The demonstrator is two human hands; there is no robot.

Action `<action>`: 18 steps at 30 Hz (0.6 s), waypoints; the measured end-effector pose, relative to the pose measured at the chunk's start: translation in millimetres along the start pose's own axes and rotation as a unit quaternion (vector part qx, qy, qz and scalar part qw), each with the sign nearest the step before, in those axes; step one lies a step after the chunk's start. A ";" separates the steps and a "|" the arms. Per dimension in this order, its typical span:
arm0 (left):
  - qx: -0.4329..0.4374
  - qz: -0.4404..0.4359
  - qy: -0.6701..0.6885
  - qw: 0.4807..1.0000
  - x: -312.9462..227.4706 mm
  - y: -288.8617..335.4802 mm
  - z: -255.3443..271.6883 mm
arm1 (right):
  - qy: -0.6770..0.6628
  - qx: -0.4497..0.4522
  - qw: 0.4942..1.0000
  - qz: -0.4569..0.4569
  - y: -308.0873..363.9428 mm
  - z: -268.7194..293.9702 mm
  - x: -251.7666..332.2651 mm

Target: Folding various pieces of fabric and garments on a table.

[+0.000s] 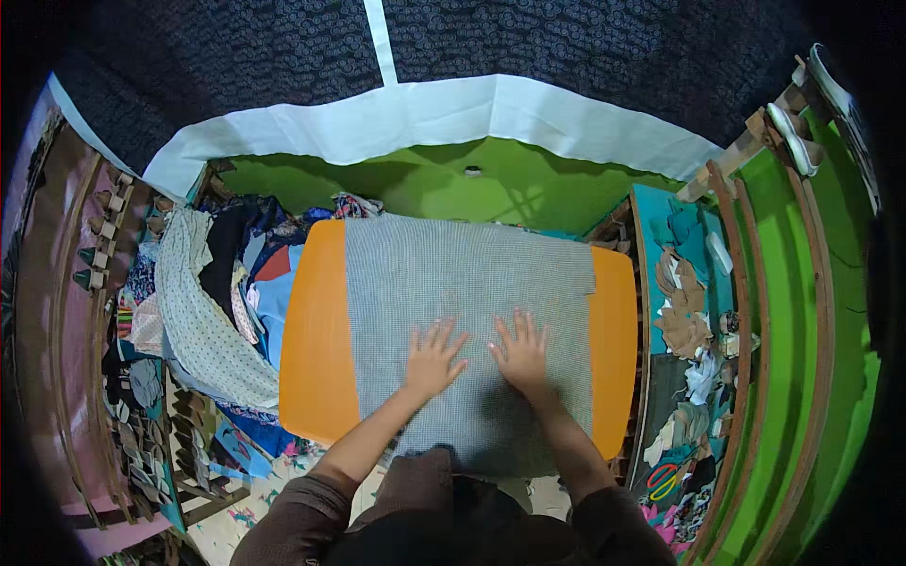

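Note:
A grey, finely checked piece of fabric (472,269) lies spread over an orange table (316,330), covering its middle from the far edge to the near one. The tabletop shows bare at the left and right sides. My left hand (434,360) rests palm down on the fabric, fingers spread and pointing away from me. Close beside it, my right hand (520,351) lies flat on the same fabric with its fingers apart. Neither hand grips anything. The cloth looks mostly smooth around both hands.
Heaped cloths, including a pale dotted one (203,302), crowd the table's left side. On the right, a bench (651,212) bears fabric scraps and scissors (663,479) with red and yellow-green handles. Wooden racks (812,283) flank both sides. A dark patterned curtain (585,47) hangs at the back.

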State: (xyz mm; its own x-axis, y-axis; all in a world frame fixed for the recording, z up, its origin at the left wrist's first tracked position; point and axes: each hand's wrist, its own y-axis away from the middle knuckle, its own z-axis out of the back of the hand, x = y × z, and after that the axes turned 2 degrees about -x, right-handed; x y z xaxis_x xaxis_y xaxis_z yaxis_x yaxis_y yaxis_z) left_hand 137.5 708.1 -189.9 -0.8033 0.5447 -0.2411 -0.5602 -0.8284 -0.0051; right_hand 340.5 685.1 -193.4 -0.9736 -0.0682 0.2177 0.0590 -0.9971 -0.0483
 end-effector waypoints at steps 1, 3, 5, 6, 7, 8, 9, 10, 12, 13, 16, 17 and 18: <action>0.002 -0.001 0.003 1.000 5.8 7.7 2.4 | 0.001 0.003 1.000 -0.002 5.4 1.8 -11.6; -0.020 0.115 -0.016 0.993 27.3 29.0 11.5 | 0.018 -0.021 0.993 -0.113 16.4 6.2 -50.9; -0.026 0.182 -0.075 0.980 52.3 48.5 16.9 | 0.054 0.005 0.978 -0.203 25.7 14.4 -78.0; -0.027 0.185 -0.075 0.980 59.4 59.5 19.2 | 0.054 0.005 0.978 -0.200 32.7 17.9 -87.1; -0.057 0.233 -0.064 0.969 64.4 67.7 21.6 | 0.030 -0.017 0.969 -0.244 38.2 22.7 -94.6; -0.087 0.280 -0.053 0.955 66.7 74.0 22.9 | 0.005 -0.040 0.957 -0.288 43.6 25.1 -98.5; -0.092 0.282 -0.054 0.954 67.2 77.7 23.0 | 0.005 -0.044 0.958 -0.284 49.0 25.7 -99.5; -0.110 0.342 0.019 0.933 65.3 80.5 24.5 | -0.042 -0.036 0.945 -0.323 55.5 27.3 -99.5; -0.141 0.375 0.137 0.906 62.8 80.4 27.4 | -0.089 -0.032 0.929 -0.358 59.9 28.9 -100.8; -0.144 0.371 0.139 0.907 58.0 72.0 28.9 | -0.177 -0.067 0.901 -0.390 61.7 25.4 -103.6; -0.205 0.466 0.298 0.807 71.9 65.3 4.5 | -0.344 -0.087 0.847 -0.397 49.1 25.6 -80.1; -0.208 0.460 0.301 0.809 72.0 63.0 7.8 | -0.408 -0.080 0.820 -0.393 47.3 29.4 -80.1; -0.127 0.453 0.349 0.811 73.6 58.3 12.2 | -0.408 -0.087 0.820 -0.392 45.7 34.9 -81.7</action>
State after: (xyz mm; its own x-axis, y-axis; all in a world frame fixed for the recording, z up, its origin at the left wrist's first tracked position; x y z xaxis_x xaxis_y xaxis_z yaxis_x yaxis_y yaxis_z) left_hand 43.3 701.5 -196.2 -0.5028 -0.4352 -0.7468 0.3263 -0.8956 0.3023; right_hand 430.4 643.9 -179.5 -0.2215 0.5201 0.8249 -0.6150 -0.7310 0.2957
